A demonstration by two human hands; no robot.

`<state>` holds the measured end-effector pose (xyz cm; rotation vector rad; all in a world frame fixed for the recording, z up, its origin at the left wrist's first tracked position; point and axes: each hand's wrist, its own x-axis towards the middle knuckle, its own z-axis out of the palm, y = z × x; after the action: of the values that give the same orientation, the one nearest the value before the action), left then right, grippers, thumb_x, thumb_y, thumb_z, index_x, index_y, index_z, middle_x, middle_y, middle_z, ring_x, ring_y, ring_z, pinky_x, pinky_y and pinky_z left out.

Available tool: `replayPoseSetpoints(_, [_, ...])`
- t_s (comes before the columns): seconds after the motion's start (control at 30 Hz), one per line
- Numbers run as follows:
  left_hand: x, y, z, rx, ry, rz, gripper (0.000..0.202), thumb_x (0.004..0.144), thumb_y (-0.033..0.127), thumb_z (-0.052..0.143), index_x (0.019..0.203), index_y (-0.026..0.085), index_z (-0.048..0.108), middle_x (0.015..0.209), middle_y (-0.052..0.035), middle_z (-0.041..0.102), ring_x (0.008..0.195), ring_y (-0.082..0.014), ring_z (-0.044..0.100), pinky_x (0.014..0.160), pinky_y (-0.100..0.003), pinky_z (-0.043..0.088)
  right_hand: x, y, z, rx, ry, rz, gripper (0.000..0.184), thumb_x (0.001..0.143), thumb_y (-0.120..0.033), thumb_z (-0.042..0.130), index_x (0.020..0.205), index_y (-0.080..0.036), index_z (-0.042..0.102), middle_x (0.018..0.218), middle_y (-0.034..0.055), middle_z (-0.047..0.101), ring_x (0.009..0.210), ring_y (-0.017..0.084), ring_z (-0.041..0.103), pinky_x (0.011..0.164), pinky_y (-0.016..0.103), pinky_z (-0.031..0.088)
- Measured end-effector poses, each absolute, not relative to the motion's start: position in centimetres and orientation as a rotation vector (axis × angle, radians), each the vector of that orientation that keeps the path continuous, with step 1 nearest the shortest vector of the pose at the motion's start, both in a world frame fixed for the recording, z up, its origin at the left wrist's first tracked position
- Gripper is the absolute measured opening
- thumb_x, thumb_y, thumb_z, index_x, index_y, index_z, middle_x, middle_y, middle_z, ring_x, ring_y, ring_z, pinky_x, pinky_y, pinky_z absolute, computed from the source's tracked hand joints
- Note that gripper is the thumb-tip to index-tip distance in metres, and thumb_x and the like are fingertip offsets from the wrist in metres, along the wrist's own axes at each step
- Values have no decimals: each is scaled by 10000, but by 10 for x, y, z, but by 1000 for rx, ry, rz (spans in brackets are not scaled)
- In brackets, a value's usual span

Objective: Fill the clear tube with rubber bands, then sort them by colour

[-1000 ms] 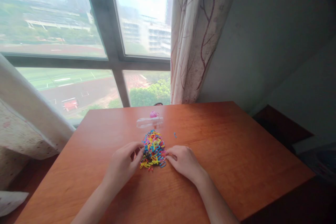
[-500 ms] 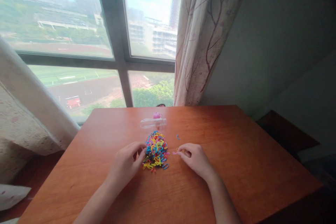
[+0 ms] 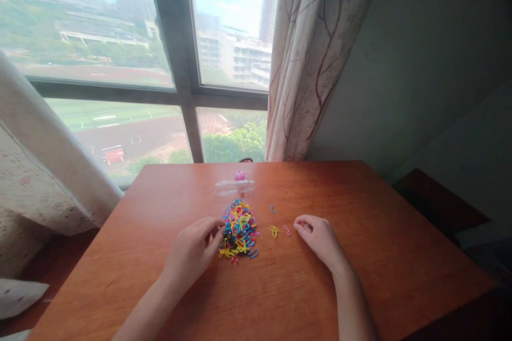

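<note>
A heap of small coloured rubber bands (image 3: 240, 224) lies on the brown wooden table (image 3: 256, 298). At its left edge rests my left hand (image 3: 202, 237), thumb and forefinger brought together against the bands; what is between the fingertips is hidden. To the right of the heap lie a yellow rubber band (image 3: 274, 231) and a pink rubber band (image 3: 287, 230), apart from each other. My right hand (image 3: 318, 237) is just right of the pink band, not touching it. Its fingers are curled, thumb and forefinger close together, with nothing visible in them.
A small blue band (image 3: 272, 208) lies alone, right of the heap's back. Behind the heap are a clear plastic bag or sleeve (image 3: 234, 187) and a round pink object (image 3: 240, 176). A window (image 3: 230, 64) and a curtain (image 3: 296, 90) stand beyond the table's far edge.
My right hand has let go of the pink band and moved right, leaving it on the table beside the yellow one. My left hand has stayed at the heap.
</note>
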<state>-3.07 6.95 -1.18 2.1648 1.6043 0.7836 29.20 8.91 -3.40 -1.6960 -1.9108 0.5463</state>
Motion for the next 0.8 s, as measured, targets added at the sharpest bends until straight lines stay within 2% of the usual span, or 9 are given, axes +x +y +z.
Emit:
replayPoseSetpoints(0.2, [-31,69,-11,2172,1604,760,214,915,304,477,921,202,665,705,0,661,591,-142,558,583,-238,401,281,87,-34,-1693,-1956,637,151,810,-333,630,756,-213,704,553,-42,497,537,126,463,543,236,290])
replayPoseSetpoints(0.33, [-31,70,-12,2183,1608,766,215,919,307,476,912,205,666,696,2,657,592,-142,558,583,-237,399,275,86,-37,-1661,-2012,651,172,838,-304,602,721,-208,683,551,-39,514,529,121,459,537,235,276])
replayPoseSetpoints(0.6, [-31,69,-12,2203,1590,759,237,924,315,466,919,193,669,693,-3,651,585,-139,546,579,-239,397,291,88,-38,-1779,-1944,506,232,856,-346,584,692,-201,662,529,-33,499,513,127,452,528,249,268])
replayPoseSetpoints(0.8, [-31,69,-10,2231,1581,773,235,926,308,458,908,198,665,674,5,642,572,-130,540,569,-230,397,298,88,-40,-1805,-1943,534,227,839,-351,581,691,-202,666,518,-30,511,496,127,458,507,249,271])
